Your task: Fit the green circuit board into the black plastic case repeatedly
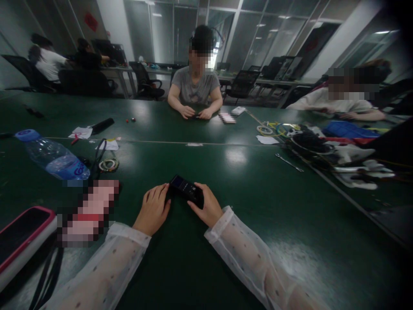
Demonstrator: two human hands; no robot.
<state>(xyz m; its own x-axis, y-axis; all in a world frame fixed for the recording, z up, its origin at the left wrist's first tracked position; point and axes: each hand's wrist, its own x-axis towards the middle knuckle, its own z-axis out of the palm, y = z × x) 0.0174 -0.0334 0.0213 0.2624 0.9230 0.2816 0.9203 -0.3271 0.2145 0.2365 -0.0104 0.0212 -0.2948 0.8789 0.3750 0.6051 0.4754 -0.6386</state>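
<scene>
A small black handheld device (185,187) with a dark screen at one end and small buttons lies tilted at the middle of the table. My right hand (206,205) grips its right end, thumb on the near side and fingers over the far side. Beside the other end, my left hand (154,208) rests palm down on the table with its fingers stretched out. Its fingertips come close to the device; I cannot tell whether they touch it. Both forearms wear sheer white dotted sleeves.
On the left of the green table (180,267) are a water bottle (54,157), a blurred pink item (92,211), and a pink-rimmed device (26,241). A wrench (288,162) and piled cables (309,142) lie right. A person (196,86) sits opposite.
</scene>
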